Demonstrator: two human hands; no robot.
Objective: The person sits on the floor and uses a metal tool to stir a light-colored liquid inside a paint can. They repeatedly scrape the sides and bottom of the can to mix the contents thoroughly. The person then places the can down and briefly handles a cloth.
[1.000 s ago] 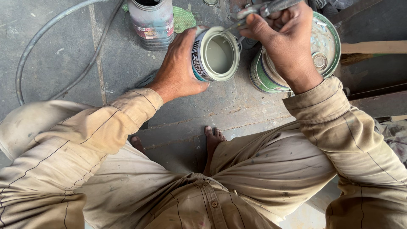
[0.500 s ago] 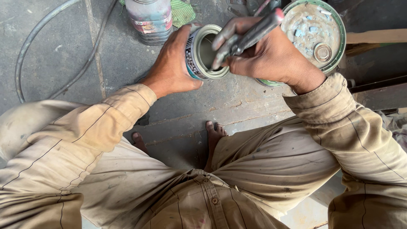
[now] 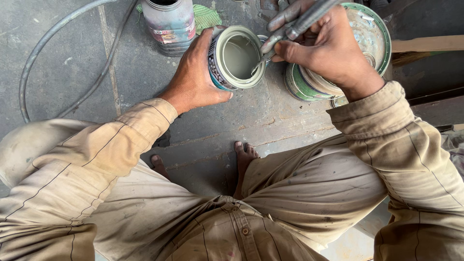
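My left hand (image 3: pixel 193 77) grips the side of a small open paint tin (image 3: pixel 237 58), tilted toward me, with pale grey-green paint inside. My right hand (image 3: pixel 324 48) holds a metal tool (image 3: pixel 299 26), a grey rod-like handle, whose tip dips into the tin at its right rim. Both hands are above the concrete floor in front of my bare feet.
A larger green-rimmed paint can (image 3: pixel 372 43) sits under my right hand. A plastic jar (image 3: pixel 169 21) and green cloth (image 3: pixel 205 17) stand at the top. A grey hose (image 3: pixel 58 43) curves on the left floor. A wooden plank (image 3: pixel 427 43) lies at right.
My right hand came left and lower, bringing the metal tool's tip into the tin. The tin has turned so its opening faces me more.
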